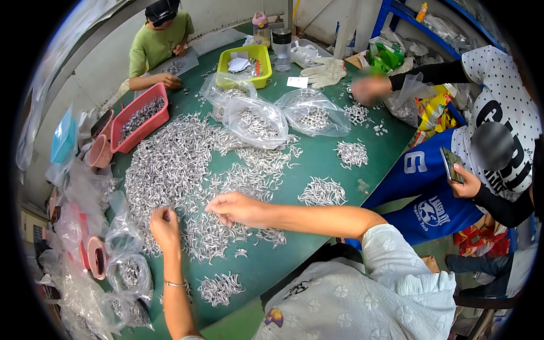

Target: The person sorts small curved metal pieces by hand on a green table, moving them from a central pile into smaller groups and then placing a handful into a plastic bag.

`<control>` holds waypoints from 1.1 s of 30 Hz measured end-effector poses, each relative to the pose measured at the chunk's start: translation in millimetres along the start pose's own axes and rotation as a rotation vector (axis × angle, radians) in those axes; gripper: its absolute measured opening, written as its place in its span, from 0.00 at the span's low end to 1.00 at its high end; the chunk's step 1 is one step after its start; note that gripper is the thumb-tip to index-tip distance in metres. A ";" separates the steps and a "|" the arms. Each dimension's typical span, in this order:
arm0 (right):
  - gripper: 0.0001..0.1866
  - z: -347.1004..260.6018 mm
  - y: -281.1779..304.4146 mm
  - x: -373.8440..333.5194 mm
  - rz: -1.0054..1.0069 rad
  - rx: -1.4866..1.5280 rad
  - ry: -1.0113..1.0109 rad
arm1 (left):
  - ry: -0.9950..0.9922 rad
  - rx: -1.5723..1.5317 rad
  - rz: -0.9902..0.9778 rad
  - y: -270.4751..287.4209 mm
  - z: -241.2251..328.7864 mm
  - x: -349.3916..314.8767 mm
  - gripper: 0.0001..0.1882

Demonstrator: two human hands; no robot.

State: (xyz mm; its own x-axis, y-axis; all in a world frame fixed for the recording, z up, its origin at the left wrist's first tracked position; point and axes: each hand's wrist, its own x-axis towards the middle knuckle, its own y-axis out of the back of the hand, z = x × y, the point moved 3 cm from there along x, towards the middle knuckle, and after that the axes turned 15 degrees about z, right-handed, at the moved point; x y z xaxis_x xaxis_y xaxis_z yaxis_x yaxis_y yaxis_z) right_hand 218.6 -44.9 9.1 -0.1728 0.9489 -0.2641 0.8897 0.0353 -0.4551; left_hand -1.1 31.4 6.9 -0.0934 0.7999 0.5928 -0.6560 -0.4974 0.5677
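A wide heap of small curved silver metal pieces (164, 164) covers the left and middle of the green table (385, 133). Over the heap's near edge, my left hand (165, 228) is closed with its fingertips curled in; whatever they pinch is hidden. My right hand (237, 208) reaches in from the right, fingers bent and drawn together just above loose pieces. I cannot make out anything between them. Separate small piles of the same pieces lie apart: one near pile (221, 289) by my left forearm, another pile (322, 191) beyond my right forearm.
Clear plastic bags of pieces (255, 123) lie beyond the heap, before a yellow basket (266, 62). A pink bin (161, 116) stands at the left. One person (161, 42) works at the far side; another, at right, holds a phone (451, 164). Bags (127, 272) crowd the left edge.
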 end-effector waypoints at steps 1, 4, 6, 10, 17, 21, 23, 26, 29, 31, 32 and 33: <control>0.12 1.4 -0.2 1.8 -0.017 0.081 -0.005 | 0.014 -0.062 0.003 -0.9 3.4 0.1 0.04; 0.13 4.5 3.6 1.8 0.109 0.308 -0.116 | -0.121 -0.263 -0.088 1.8 65.9 -9.3 0.02; 0.13 5.6 10.1 -2.0 0.048 0.408 -0.116 | -0.180 -0.302 -0.144 3.5 110.4 -25.4 0.04; 0.11 -0.7 20.8 -25.0 0.118 0.448 -0.099 | -0.383 -0.313 -0.166 2.4 152.8 -48.3 0.04; 0.08 -10.9 98.9 -64.3 0.128 0.818 -0.160 | -0.533 -0.313 -0.233 -8.9 200.3 -60.3 0.09; 0.10 -62.9 214.3 -109.4 0.490 0.700 0.266 | -0.302 -0.337 -0.338 5.7 184.2 -58.1 0.09; 0.14 -93.7 271.2 -143.1 0.970 0.204 0.490 | -0.273 -0.286 -0.366 13.6 167.4 -59.8 0.09; 0.13 -115.2 359.0 -180.9 1.355 -0.081 0.674 | -0.245 -0.268 -0.380 16.8 149.3 -66.1 0.08; 0.13 -114.7 420.1 -189.5 1.535 -0.436 0.694 | -0.158 -0.231 -0.456 18.3 139.3 -70.7 0.07; 0.13 -117.3 425.1 -184.6 1.594 -0.890 0.713 | -0.149 -0.213 -0.457 21.2 131.2 -73.3 0.08; 0.13 -117.6 428.8 -185.8 1.565 -0.980 0.730 | -0.146 -0.207 -0.459 21.5 127.2 -74.6 0.08; 0.13 -116.8 424.1 -183.2 1.525 -1.067 0.745 | -0.132 -0.183 -0.463 23.9 121.7 -76.1 0.08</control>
State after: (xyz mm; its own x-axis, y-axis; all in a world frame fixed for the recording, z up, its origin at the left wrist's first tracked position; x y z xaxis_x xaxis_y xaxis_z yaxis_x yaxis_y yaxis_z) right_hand 677.0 -167.1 -36.2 0.7528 0.2831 0.5943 0.0022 -0.9039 0.4278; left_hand 81.5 -82.2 44.9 0.3250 0.8673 0.3769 -0.7277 -0.0252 0.6854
